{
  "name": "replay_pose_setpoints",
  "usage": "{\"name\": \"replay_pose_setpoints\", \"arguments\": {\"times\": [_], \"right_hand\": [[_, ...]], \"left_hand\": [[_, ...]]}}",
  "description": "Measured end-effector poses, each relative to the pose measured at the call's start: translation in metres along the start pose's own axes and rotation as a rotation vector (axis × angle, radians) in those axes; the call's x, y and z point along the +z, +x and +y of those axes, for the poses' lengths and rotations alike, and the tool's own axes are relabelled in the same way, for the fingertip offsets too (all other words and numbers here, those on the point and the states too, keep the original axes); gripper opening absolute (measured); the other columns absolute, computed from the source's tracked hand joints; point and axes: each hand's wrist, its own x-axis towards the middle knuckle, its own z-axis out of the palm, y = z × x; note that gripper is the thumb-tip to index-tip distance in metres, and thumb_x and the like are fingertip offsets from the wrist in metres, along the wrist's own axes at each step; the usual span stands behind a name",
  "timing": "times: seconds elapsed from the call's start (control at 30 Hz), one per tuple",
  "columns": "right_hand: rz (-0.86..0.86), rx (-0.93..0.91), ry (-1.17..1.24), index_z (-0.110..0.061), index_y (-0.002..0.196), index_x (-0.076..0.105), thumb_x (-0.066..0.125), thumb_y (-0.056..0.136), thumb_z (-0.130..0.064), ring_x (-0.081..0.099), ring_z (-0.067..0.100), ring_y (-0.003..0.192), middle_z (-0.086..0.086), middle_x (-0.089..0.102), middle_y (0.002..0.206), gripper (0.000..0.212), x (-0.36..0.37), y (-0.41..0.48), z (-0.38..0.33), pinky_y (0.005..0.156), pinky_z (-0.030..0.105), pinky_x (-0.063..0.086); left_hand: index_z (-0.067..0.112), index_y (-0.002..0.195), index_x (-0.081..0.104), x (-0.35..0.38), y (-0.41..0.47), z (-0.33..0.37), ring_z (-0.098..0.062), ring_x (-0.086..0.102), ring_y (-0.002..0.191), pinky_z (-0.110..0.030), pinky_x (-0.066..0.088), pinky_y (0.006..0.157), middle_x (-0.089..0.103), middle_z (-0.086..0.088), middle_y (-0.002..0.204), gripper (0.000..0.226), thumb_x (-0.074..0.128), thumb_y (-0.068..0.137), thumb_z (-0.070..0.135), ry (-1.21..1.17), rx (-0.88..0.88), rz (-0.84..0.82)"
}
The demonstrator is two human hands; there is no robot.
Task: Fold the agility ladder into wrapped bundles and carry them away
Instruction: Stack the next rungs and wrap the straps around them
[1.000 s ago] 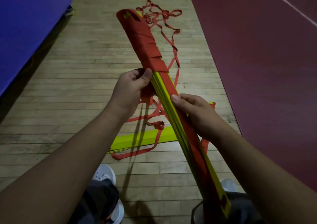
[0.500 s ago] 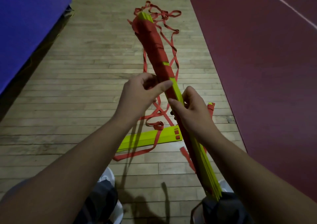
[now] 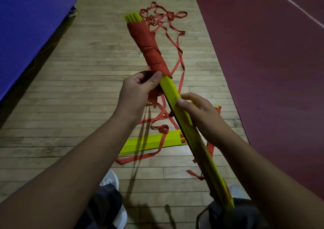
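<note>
The stack of yellow rungs (image 3: 171,90) slants up from the lap so the red strap (image 3: 150,49) can wind down it. The left hand (image 3: 138,90) clamps the wrap's lower edge under its thumb, perhaps pinning loose strap, though its fingers hide that. The right hand (image 3: 201,114) curls round the bare rungs just below. A second rung stack (image 3: 150,142) lies on the wooden floor (image 3: 78,92) beneath

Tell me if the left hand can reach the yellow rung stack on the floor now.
Probably not yet. The left hand grips the red strap against the held bundle, which the right hand also holds. The rung stack lies on the floor below; reaching it means letting go and stooping.
</note>
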Motion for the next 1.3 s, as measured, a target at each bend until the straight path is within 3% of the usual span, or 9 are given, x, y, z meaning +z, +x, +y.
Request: {"name": "replay_pose_setpoints", "arguments": {"times": [0.13,0.27,0.4,0.57,0.77,0.9,1.1,1.2,1.3], "right_hand": [[-0.191,-0.016,0.167,-0.002,0.112,0.070,0.061,0.098,-0.029,0.070,0.022,0.086,0.010,0.072,0.093,0.032,-0.010,0.002,0.005,0.078,0.034,0.051],[-0.193,-0.025,0.314,0.006,0.120,0.060,0.060,0.093,-0.021,0.071,0.022,0.082,0.013,0.069,0.092,0.038,-0.009,-0.003,0.002,0.068,0.028,0.056],[-0.090,-0.036,0.371,0.007,0.106,0.045,0.061,0.095,-0.007,0.073,0.035,0.078,0.027,0.068,0.097,0.024,-0.005,-0.008,-0.003,0.059,0.041,0.061],[0.094,-0.106,0.116,-0.008,0.094,0.041,0.063,0.098,-0.010,0.073,0.033,0.075,0.028,0.068,0.098,0.022,-0.001,0.000,0.002,0.066,0.052,0.059],[0.202,-0.181,-0.332,-0.023,0.088,0.035,0.061,0.099,-0.016,0.065,0.031,0.073,0.017,0.065,0.087,0.029,0.016,0.004,0.014,0.055,0.043,0.054],[0.164,-0.211,-0.386,-0.020,0.091,0.037,0.064,0.099,-0.026,0.057,0.006,0.062,0.002,0.058,0.079,0.028,0.011,0.006,0.014,0.050,0.021,0.050],[0.082,-0.011,-0.051,-0.021,0.107,0.062,0.051,0.101,-0.051,0.071,0.024,0.088,0.008,0.072,0.101,0.032,-0.007,0.006,0.007,0.071,0.039,0.060],[-0.120,0.034,0.072,-0.013,0.104,0.073,0.051,0.104,-0.041,0.071,0.021,0.083,0.005,0.072,0.089,0.036,-0.013,0.002,0.007,0.073,0.037,0.058],[-0.147,0.015,0.192,0.007,0.110,0.064,0.054,0.102,-0.031,0.071,0.020,0.077,0.009,0.070,0.086,0.041,-0.013,-0.002,0.003,0.067,0.030,0.056]], "left_hand": [[0.010,0.099,0.070,-0.007,0.005,0.002,-0.028,0.073,0.087,-0.040,0.057,0.074,0.076,-0.006,0.089,0.026,0.065,0.086,0.032,-0.012,0.044,-0.097],[0.012,0.095,0.070,-0.012,0.008,0.006,-0.027,0.068,0.066,-0.034,0.053,0.056,0.074,-0.008,0.079,0.033,0.067,0.089,0.044,0.111,0.091,-0.209],[0.006,0.086,0.069,-0.012,0.009,0.009,-0.019,0.063,0.047,-0.030,0.052,0.050,0.070,-0.009,0.061,0.036,0.060,0.096,0.039,0.308,0.047,-0.183],[0.007,0.098,0.075,-0.003,0.003,0.004,-0.018,0.069,0.055,-0.025,0.051,0.052,0.075,-0.006,0.071,0.034,0.064,0.097,0.040,0.394,0.079,-0.149],[0.016,0.087,0.074,0.017,-0.009,-0.011,-0.008,0.069,0.054,-0.016,0.045,0.047,0.073,0.007,0.064,0.028,0.080,0.081,0.043,0.390,0.044,-0.011],[0.012,0.095,0.076,0.017,-0.010,-0.006,-0.016,0.076,0.069,-0.027,0.055,0.059,0.078,0.000,0.077,0.027,0.080,0.085,0.038,0.251,0.013,0.045],[0.004,0.100,0.074,0.006,0.002,-0.005,-0.029,0.074,0.081,-0.049,0.058,0.078,0.077,-0.012,0.090,0.037,0.076,0.084,0.037,0.022,-0.062,-0.020],[0.004,0.099,0.070,0.000,0.005,0.002,-0.026,0.074,0.078,-0.036,0.058,0.067,0.077,-0.009,0.086,0.035,0.074,0.083,0.034,-0.062,-0.058,-0.092],[0.005,0.098,0.068,-0.007,0.005,0.010,-0.024,0.070,0.065,-0.028,0.054,0.053,0.076,-0.009,0.082,0.033,0.068,0.083,0.034,-0.017,-0.009,-0.194]]}}
